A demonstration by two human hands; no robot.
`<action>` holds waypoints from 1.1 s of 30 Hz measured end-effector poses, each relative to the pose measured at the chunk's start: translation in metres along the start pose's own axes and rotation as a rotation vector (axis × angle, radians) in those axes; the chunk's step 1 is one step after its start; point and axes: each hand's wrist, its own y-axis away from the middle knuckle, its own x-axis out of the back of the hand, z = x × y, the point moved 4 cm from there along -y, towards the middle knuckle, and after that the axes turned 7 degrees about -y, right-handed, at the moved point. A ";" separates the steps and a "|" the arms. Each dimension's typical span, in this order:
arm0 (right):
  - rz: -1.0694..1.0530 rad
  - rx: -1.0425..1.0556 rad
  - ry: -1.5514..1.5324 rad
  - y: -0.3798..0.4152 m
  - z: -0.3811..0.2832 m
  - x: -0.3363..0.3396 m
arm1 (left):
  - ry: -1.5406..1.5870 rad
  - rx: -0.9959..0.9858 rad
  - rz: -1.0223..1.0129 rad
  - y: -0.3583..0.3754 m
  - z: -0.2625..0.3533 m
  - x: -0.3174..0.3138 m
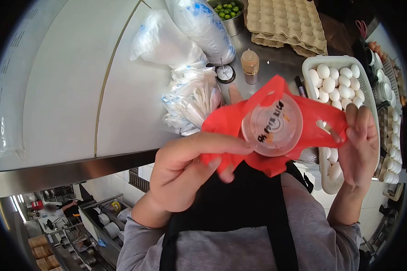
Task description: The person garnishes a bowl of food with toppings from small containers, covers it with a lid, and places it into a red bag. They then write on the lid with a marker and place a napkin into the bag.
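Note:
A red plastic bag (226,118) is stretched between my hands in front of my chest. In its opening sits a clear plastic tub (276,128) with black handwriting on its round lid. My left hand (185,167) is closed on the left lower part of the bag, with one finger reaching to the tub's rim. At the other side, my right hand (359,144) pinches the bag's handle, which has cut-out holes. The tub's lower part is hidden by the bag.
Clear bags with blue print (167,40) lie on the steel counter beside a sauce bottle (250,67). A white basket of eggs (306,65), egg trays (287,20) and a pot of green limes (233,27) stand around. A person (68,205) is at lower left.

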 end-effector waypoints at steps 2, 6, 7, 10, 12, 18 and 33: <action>-0.024 0.004 0.134 0.006 -0.007 0.007 | 0.044 0.128 -0.052 0.009 -0.002 0.007; -0.121 0.019 0.675 0.007 -0.031 0.000 | -0.004 0.033 -0.036 0.038 -0.023 0.035; -0.120 -0.044 0.806 0.005 -0.031 -0.005 | -0.153 0.149 -0.039 0.045 -0.030 0.041; -0.178 0.175 1.376 -0.034 -0.026 -0.031 | -0.316 0.399 -0.003 0.057 -0.067 0.056; -0.364 0.325 1.063 -0.073 0.008 -0.062 | -0.409 0.483 -0.049 0.062 -0.108 0.062; -0.686 0.210 1.420 -0.133 0.201 -0.098 | -0.742 0.386 -0.140 0.082 -0.168 0.041; -0.775 0.496 1.229 -0.106 0.141 -0.115 | 0.293 0.602 0.179 0.083 -0.207 0.060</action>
